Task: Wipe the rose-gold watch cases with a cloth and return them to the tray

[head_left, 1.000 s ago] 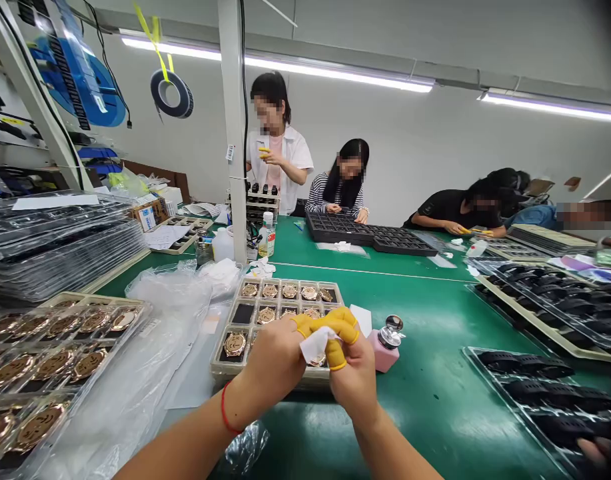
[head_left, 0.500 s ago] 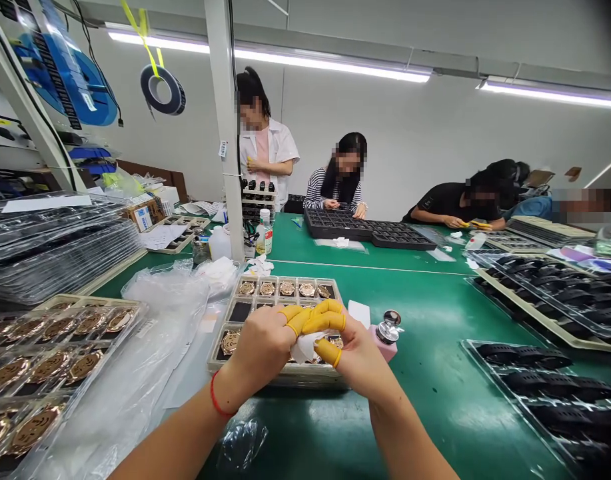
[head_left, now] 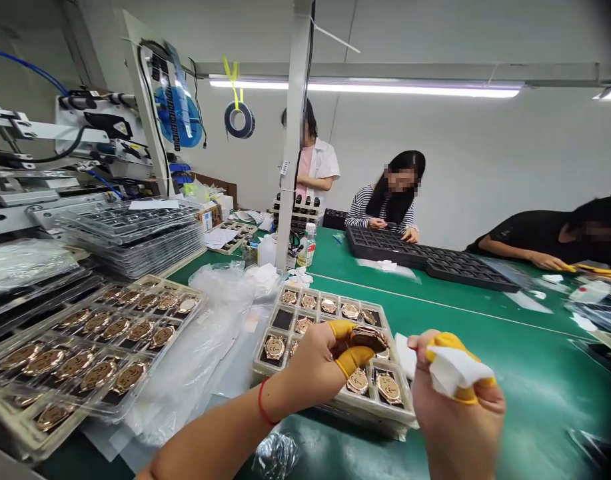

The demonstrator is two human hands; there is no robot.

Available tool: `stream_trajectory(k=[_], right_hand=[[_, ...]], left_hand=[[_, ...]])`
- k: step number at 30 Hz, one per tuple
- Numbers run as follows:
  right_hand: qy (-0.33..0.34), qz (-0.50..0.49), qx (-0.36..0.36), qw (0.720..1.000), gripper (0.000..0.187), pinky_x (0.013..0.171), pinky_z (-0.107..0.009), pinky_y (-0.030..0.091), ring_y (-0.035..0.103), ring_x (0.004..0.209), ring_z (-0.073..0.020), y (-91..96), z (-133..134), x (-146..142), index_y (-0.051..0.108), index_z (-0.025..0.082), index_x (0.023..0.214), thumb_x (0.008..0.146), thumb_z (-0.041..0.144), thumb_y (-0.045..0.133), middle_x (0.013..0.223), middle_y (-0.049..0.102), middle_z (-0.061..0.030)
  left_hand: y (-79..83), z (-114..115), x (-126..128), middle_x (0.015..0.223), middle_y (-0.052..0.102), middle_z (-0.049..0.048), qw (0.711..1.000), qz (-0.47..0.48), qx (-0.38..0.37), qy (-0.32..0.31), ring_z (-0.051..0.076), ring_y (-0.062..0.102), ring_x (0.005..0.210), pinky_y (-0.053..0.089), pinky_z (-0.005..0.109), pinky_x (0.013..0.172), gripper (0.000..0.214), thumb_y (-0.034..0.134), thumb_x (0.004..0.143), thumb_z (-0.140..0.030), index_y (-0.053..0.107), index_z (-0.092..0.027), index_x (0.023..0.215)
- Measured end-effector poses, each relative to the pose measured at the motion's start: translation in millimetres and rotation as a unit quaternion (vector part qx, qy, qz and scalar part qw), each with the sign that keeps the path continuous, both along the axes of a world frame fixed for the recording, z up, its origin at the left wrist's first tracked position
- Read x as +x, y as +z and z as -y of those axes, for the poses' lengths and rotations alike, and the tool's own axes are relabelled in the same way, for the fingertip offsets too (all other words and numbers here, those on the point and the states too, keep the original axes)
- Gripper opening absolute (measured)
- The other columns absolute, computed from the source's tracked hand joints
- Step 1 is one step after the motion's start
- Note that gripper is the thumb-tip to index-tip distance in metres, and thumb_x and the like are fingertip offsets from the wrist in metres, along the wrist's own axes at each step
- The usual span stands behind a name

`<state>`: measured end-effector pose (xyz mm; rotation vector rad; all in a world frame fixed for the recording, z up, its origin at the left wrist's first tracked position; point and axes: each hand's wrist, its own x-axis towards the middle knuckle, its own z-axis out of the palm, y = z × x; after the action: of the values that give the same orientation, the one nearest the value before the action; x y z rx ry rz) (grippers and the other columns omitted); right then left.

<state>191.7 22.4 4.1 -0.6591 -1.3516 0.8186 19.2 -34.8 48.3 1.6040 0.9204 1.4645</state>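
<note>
My left hand (head_left: 319, 365), with yellow finger cots and a red string at the wrist, pinches a copper-coloured round metal piece (head_left: 366, 339) above a beige compartment tray (head_left: 335, 403). The tray holds several similar copper pieces (head_left: 275, 347). My right hand (head_left: 455, 400), also in yellow cots, is closed round a white wipe (head_left: 452, 370) to the right of the tray, apart from the left hand.
Trays of copper pieces under clear film (head_left: 92, 347) and plastic bags (head_left: 205, 340) lie at left, with stacked clear trays (head_left: 135, 233) behind. A white post (head_left: 291, 153) rises past the tray. Other people sit across the green table (head_left: 485, 320) by black trays (head_left: 425, 257).
My hands have separated: the left keeps the copper piece over the tray, the right has pulled away rightward with the wipe. My view has turned to the left.
</note>
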Motion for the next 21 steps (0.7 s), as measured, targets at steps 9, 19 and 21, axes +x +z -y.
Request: stream_trajectory(k=[9,19,21], right_hand=[[0.073,0.161,0.065,0.982,0.024,0.065,-0.028,0.055,0.066,0.073,-0.0207,14.3,9.7,-12.5,0.07,0.025,0.094,0.07,0.02,0.071,0.084,0.071,-0.0048],[0.106,0.093,-0.001,0.99,0.02,0.078,-0.03,0.052,0.06,0.094,-0.0244,7.1,8.7,-13.5,0.071,0.024,0.096,0.076,0.023,0.068,0.093,0.068,-0.0075],[0.131,0.059,-0.038,0.989,0.022,0.079,-0.031,0.051,0.059,0.097,-0.026,4.7,5.5,-13.1,0.072,0.023,0.094,0.072,0.024,0.072,0.097,0.068,-0.0082]], left_hand=[[0.0,5.3,-5.6,0.076,0.06,0.0064,0.979,-0.169,0.115,0.019,0.015,0.052,0.069,0.04,0.025,0.066,0.028,0.042,0.092,-0.031,0.062,-0.014,0.085],[-7.4,-9.8,0.0,0.069,0.055,0.0017,0.993,0.045,-0.056,-0.092,0.007,0.044,0.05,0.037,0.018,0.048,0.046,0.049,0.086,-0.057,0.06,-0.013,0.086],[-10.1,-10.5,2.1,0.076,0.06,0.0039,0.994,0.069,-0.053,-0.073,0.009,0.051,0.056,0.041,0.018,0.052,0.044,0.053,0.085,-0.055,0.06,-0.013,0.093]])
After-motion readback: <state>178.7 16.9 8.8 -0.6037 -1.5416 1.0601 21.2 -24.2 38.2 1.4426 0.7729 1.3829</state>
